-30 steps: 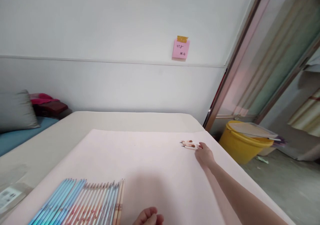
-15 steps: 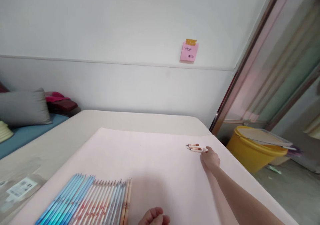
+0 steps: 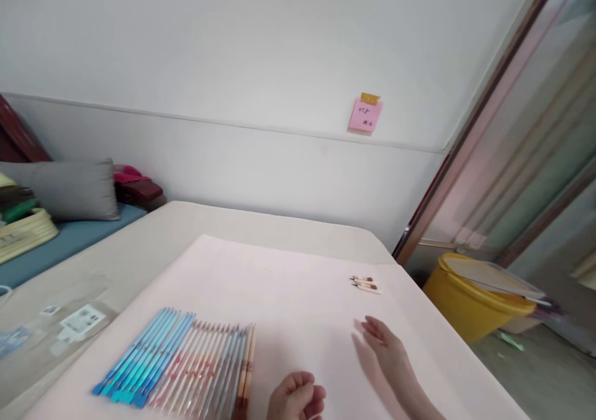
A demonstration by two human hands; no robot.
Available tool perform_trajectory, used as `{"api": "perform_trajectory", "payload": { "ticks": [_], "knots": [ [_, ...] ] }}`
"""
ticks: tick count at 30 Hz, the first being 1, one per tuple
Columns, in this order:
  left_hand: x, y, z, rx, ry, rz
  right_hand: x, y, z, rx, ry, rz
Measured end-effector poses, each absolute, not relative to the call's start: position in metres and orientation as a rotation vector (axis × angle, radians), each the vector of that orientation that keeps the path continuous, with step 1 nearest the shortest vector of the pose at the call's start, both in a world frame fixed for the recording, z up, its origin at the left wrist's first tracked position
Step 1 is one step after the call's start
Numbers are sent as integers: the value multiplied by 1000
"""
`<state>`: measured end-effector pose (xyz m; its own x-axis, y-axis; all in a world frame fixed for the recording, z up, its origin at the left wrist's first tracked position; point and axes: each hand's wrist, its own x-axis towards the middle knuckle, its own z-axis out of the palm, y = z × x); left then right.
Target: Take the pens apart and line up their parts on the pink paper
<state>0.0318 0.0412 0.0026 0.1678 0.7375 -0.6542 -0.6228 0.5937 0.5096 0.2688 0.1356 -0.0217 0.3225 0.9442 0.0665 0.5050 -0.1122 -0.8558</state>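
1. Head view: the left hand (image 3: pixel 296 397) is showing a loose, seemingly empty curl; the right hand (image 3: pixel 383 340) is hovering part-spread, empty.
2. Rowed pens (image 3: pixel 189 367) are lying toward the table's (image 3: pixel 279 224) left edge, probably light, stiff, slippery: best pinched mid-barrel.
3. White pens (image 3: pixel 367 287) are lying near its far-right corner.

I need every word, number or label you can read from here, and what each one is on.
"45g": handwritten on the pink note; last character uncertain.
Second line, same note: handwritten, too small to read surely.
White label on the plastic packaging: print too small.
Cream basket: lettering too blurred.
Row of pencils: no readable text.
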Motion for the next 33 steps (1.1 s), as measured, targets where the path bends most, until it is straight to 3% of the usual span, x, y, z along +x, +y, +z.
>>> {"api": "perform_trajectory", "payload": {
  "ticks": [5,11,22,28,33],
  "knots": [
    [28,33,22,98,1008,994,192,63,26,-1403,-1345,1083],
    [18,23,29,164,857,1096,121,23,78,-1376,-1420,1055],
    [1,3,40,348,1022,1055,111,42,6,-1474,-1355,983],
    [-10,-1,27,1285,1463,1165,113,39,9,-1393,-1293,1127],
    [-9,-5,-5,1549,1597,1107,115,35,11,-1373,-1217,1186]
  ]
}}
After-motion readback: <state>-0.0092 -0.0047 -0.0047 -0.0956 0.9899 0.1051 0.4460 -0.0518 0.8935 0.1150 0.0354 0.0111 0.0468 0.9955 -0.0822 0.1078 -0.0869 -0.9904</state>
